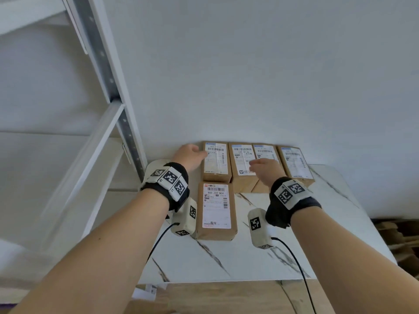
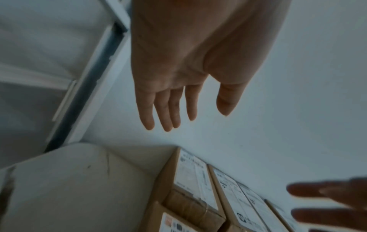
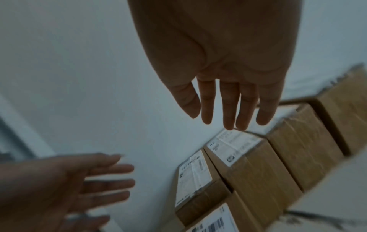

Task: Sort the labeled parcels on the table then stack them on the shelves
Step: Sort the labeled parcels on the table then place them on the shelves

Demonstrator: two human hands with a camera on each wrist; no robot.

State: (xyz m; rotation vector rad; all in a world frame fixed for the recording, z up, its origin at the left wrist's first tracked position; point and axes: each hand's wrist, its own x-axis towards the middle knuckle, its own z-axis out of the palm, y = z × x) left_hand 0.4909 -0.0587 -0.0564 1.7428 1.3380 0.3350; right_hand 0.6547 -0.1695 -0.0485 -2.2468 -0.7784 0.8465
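Observation:
Several brown cardboard parcels with white labels lie on the marble table (image 1: 226, 264). A row stands against the wall: the leftmost parcel (image 1: 216, 162), a second parcel (image 1: 241, 165), a third (image 1: 265, 151) and a fourth (image 1: 294, 163). A nearer parcel (image 1: 216, 210) lies in front of the leftmost one. My left hand (image 1: 189, 156) hovers open just left of the leftmost parcel (image 2: 191, 177), fingers straight and holding nothing. My right hand (image 1: 264, 167) hovers open over the second and third parcels (image 3: 234, 146), also holding nothing.
A white metal shelf unit (image 1: 106, 91) with a slotted upright stands left of the table. A white wall (image 1: 249, 75) backs the parcels. Cables run from both wrist cameras over the table's front. Wood floor (image 1: 226, 298) shows below the table edge.

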